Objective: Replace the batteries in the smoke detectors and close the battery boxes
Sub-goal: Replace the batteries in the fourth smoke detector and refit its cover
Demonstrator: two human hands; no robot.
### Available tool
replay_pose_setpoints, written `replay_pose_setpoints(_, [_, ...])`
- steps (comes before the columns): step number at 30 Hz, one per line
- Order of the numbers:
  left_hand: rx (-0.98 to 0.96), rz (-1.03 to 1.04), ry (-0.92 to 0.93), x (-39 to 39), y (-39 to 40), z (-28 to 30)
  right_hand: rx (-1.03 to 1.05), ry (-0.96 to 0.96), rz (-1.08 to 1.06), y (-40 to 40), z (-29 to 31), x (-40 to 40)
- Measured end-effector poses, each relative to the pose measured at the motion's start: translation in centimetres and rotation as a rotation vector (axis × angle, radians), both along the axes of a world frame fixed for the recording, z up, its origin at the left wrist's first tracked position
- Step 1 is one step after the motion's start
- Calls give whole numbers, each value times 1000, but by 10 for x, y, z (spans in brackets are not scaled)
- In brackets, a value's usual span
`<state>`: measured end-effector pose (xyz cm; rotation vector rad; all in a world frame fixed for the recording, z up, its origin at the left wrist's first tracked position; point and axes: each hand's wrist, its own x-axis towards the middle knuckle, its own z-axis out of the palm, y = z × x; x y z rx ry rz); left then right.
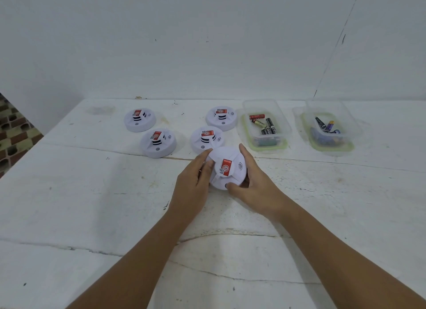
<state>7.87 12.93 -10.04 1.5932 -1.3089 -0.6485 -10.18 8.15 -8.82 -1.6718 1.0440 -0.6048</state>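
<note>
A round white smoke detector (227,156) with a red label on its raised centre is tilted up toward me over the white table (92,205). My left hand (194,182) grips its left edge, thumb on the rim near the centre cap. My right hand (251,182) holds its right side, thumb curled under the front edge. Several other white detectors lie face up behind: one just beyond the held one (206,139), one at back middle (221,118), and two to the left (158,143) (139,119).
Two clear plastic tubs stand at the back right. The nearer tub (265,124) holds several red, gold and black batteries. The farther tub (329,126) holds black and purple batteries. A white wall rises behind the table, and the table's left edge drops to a patterned floor.
</note>
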Motion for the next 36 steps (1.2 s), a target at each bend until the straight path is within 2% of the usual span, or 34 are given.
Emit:
replay_pose_setpoints(12, [-2,1,-11,-1,1,1,2,3,2,0,0,-1])
replay_pose_setpoints(21, [5,11,30,0,-1,-1,108,-84,-11,1,3,-4])
replay_pose_setpoints(26, [-1,12,-2,-1,-1,1,48,-15,-5,0,-1,-1])
replay_pose_setpoints(36, [1,11,-12,0,-1,0,33,6,-9,-1,1,0])
